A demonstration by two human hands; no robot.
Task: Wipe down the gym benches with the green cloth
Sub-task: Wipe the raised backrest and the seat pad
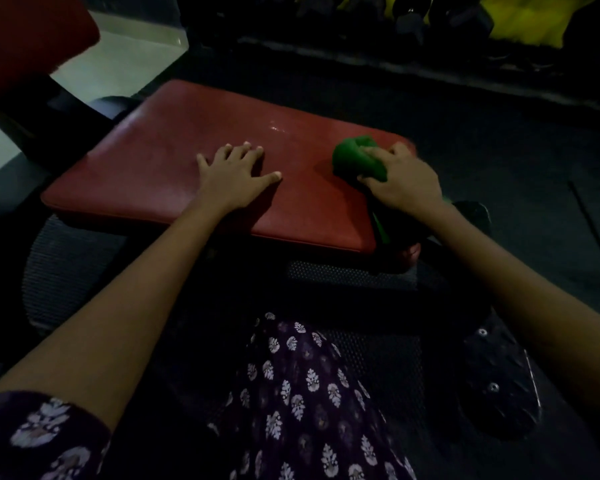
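Gripping the bunched cloth (357,160), the right hand (400,178) presses it onto the bench pad (174,161) near the pad's right end. Left hand (231,176) lies flat, fingers spread, mid-pad, well apart from the cloth. Wadded, the cloth shows no clear long axis; a tail hangs beneath the wrist.

Green cloth (355,161) partly under fingers

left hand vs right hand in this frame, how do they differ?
The left hand lies flat with fingers spread; the right hand is curled in a grip. The left hand holds nothing, while the right hand grips the bunched green cloth. The left hand sits near the middle of the red bench pad; the right hand is at its right end. Both are bare and rest on the same pad.
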